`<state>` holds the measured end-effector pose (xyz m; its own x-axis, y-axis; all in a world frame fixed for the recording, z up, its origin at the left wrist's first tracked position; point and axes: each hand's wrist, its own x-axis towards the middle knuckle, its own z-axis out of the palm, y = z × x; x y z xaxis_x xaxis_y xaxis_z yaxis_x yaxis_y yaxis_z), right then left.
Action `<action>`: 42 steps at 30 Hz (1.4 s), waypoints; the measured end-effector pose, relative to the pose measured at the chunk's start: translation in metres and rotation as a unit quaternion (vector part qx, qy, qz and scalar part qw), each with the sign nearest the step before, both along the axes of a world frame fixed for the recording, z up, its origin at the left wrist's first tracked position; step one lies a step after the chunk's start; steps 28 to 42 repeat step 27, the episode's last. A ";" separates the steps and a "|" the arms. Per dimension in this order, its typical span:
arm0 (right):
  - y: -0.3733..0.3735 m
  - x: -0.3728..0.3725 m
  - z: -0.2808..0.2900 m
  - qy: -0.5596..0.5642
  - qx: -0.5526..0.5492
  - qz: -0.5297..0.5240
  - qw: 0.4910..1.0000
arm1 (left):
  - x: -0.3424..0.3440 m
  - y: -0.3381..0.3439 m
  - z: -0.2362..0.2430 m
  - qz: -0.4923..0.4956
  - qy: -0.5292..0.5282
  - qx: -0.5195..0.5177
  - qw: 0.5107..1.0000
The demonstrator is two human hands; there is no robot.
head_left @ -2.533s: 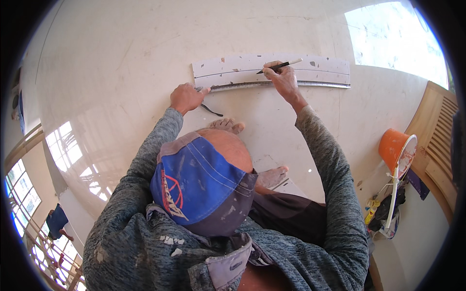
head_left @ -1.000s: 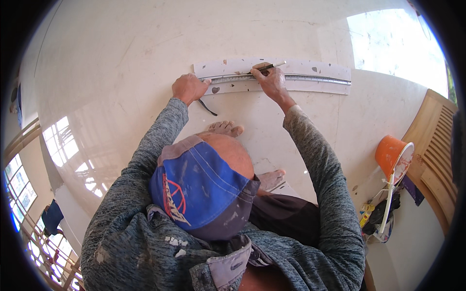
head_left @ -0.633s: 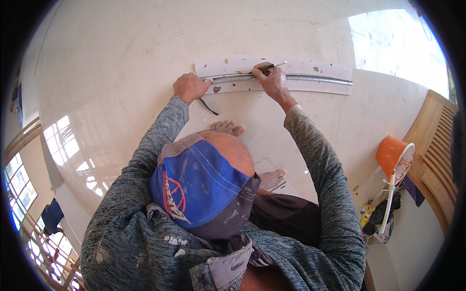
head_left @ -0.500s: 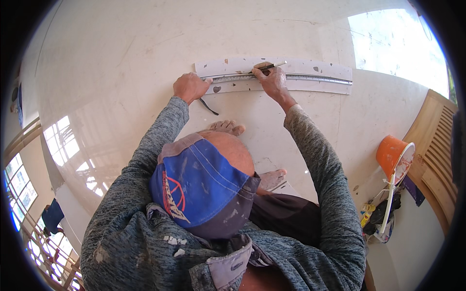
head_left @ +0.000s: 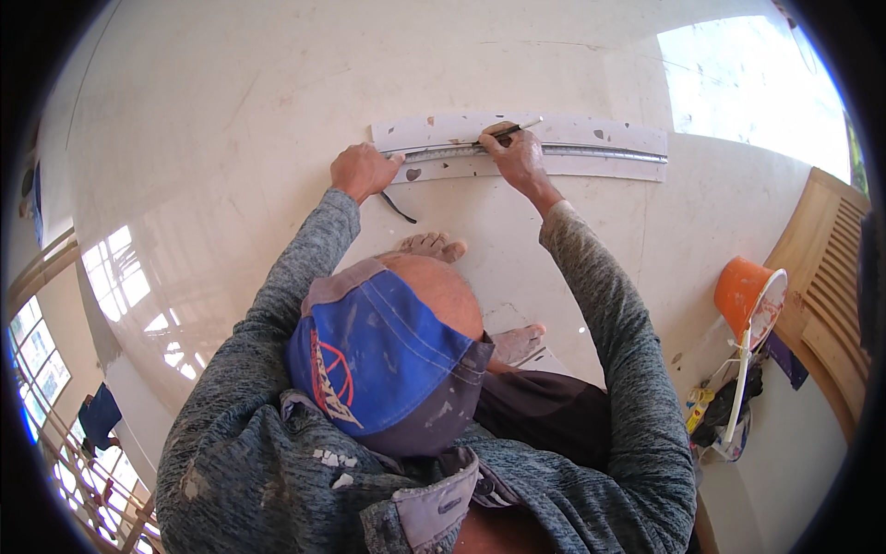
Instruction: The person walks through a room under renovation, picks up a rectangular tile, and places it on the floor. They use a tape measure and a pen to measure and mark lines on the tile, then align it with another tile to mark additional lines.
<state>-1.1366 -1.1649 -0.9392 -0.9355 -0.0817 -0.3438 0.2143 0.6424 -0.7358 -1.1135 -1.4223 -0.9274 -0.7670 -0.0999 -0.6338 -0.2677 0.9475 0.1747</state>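
Note:
A long white strip of board (head_left: pixel 637 168) with dark chips and spots lies crosswise on the pale floor. Along its middle runs a silvery tape measure (head_left: pixel 595 151). My left hand (head_left: pixel 366 172) is closed at the strip's left end, gripping the tape measure's end. A black strap (head_left: pixel 399 208) trails from beneath that hand, and whatever else the palm covers is hidden. My right hand (head_left: pixel 519 159) rests over the middle of the strip, pinching a dark pen (head_left: pixel 529 124) with a white end. The pen's other end points left, close to the tape's edge.
My bare feet (head_left: pixel 432 246) are on the floor just nearer than the strip. To the right stand an orange bucket (head_left: pixel 736 288) with a whitish rim and a slatted wooden panel (head_left: pixel 826 268). Bags and a yellow item (head_left: pixel 700 406) lie below the bucket. Wooden framing (head_left: pixel 92 480) is at lower left.

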 end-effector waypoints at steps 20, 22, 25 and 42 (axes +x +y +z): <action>0.187 0.152 0.126 0.085 -0.044 -0.271 0.958 | -0.078 0.013 0.021 0.034 0.270 0.096 0.958; 0.208 0.224 0.102 0.122 -0.010 -0.346 0.930 | -0.100 0.001 0.006 0.046 0.298 0.061 0.951; 0.208 0.347 0.071 0.074 0.225 -0.403 0.884 | -0.120 -0.012 0.000 0.002 0.335 0.013 0.942; 0.198 0.406 0.046 0.039 0.277 -0.427 0.860 | -0.136 -0.024 -0.016 -0.025 0.349 -0.009 0.937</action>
